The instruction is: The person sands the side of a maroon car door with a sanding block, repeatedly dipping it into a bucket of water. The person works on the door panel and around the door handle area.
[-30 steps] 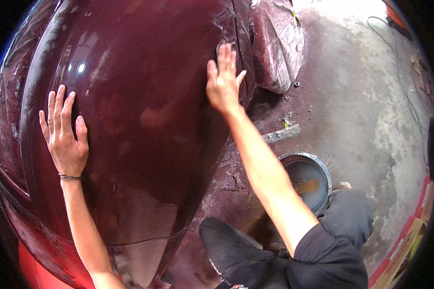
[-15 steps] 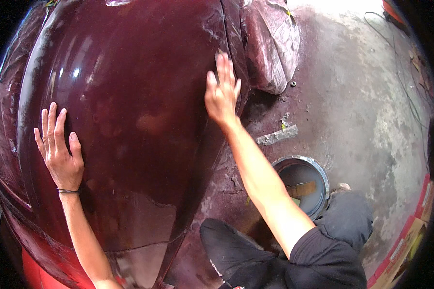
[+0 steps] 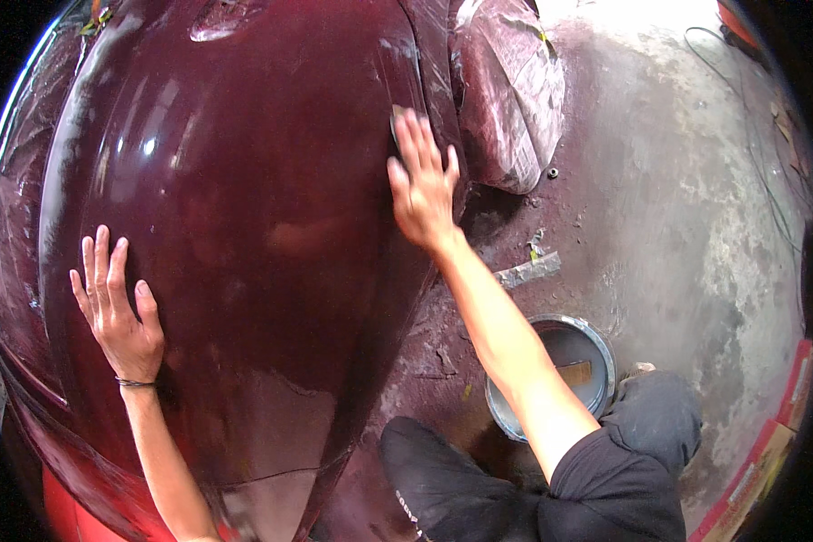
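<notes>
A person in a black short-sleeved shirt [image 3: 614,488] and dark trousers [image 3: 447,474] is leaning over a large, glossy, dark red car panel [image 3: 244,226], which is filling the left and middle of the view. 2 bare hands are lying on it. The left hand [image 3: 120,325], wearing a thin dark wristband [image 3: 137,383], is resting palm down near the panel's left side, open and gripping nothing, its fingers stretching forward and its thumb standing apart. The right hand [image 3: 422,194] is lying flat near the panel's right edge, its fingers slightly blurred. A small pad [image 3: 396,117] is showing at the fingertips, mostly hidden beneath them; whether the hand is gripping it or only pressing it, the view is not telling.

Just beyond the right edge, a cloudy plastic sheet [image 3: 515,99] is hanging in folds. On the stained grey floor [image 3: 668,199], a strip of tape [image 3: 528,269] is lying near a round bucket [image 3: 609,350], partly hidden by the right forearm. The bucket is holding cloudy liquid and a flat brown piece [image 3: 575,372]. At far right, a cable [image 3: 761,167] is trailing.
</notes>
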A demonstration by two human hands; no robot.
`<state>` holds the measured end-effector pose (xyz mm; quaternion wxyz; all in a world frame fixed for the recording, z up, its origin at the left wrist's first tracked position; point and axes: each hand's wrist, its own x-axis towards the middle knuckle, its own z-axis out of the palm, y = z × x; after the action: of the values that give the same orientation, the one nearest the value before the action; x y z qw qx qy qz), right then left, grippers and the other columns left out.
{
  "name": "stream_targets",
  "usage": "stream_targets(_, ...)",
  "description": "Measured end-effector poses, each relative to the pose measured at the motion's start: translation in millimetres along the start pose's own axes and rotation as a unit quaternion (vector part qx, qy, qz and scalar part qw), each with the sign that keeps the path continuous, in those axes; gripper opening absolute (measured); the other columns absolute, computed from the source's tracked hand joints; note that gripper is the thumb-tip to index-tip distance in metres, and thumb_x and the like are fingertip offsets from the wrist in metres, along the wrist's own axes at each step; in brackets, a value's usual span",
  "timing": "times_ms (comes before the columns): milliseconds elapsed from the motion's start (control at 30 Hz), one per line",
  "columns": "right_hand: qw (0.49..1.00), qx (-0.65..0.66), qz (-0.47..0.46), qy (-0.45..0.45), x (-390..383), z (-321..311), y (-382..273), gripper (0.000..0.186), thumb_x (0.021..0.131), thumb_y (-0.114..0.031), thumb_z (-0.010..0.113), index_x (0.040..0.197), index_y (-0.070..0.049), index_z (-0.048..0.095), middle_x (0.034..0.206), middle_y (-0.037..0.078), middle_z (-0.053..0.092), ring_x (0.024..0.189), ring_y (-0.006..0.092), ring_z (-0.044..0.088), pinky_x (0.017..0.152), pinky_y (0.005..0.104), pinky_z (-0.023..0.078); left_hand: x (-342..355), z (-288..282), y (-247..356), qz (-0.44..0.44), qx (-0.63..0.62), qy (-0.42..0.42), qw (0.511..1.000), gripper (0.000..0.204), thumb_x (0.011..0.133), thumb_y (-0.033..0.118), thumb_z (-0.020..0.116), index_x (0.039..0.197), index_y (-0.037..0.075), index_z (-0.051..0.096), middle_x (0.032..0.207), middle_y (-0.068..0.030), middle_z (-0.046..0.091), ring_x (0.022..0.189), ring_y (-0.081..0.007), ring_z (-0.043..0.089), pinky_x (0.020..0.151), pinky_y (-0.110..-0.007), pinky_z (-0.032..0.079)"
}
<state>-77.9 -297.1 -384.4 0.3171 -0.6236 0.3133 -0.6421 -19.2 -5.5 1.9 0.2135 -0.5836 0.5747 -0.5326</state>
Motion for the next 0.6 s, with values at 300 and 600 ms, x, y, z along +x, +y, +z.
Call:
stream_targets(300, 0.996, -0.033, -0.077, 0.028, 141, -19, 18, 0.065, 0.119, -0.041, 0.048, 0.18, -0.022, 0.038, 0.187, 0.005, 0.036, 0.173, 0.0288, 0.031, 0.132, 0.0776, 0.021, 4, 5, 3, 0.018, 0.007, -0.006, 1.0, 0.055, 0.111, 0.016, 0.053, 0.166, 0.012, 0.056, 0.181, -0.009, 0.048, 0.173, -0.0304, 0.035, 0.142, -0.057, 0.016)
stream_targets(600, 0.996, -0.017, -0.082, 0.036, 106, -5, 8, 0.067, 0.118, -0.041, 0.049, 0.181, -0.023, 0.034, 0.189, 0.004, 0.032, 0.174, 0.0306, 0.03, 0.133, 0.0804, 0.012, 6, 0, 4, 0.007, -0.002, -0.017, 1.0, 0.058, 0.109, 0.012, 0.055, 0.167, 0.012, 0.056, 0.181, -0.0099, 0.047, 0.173, -0.0309, 0.034, 0.143, -0.057, 0.016)
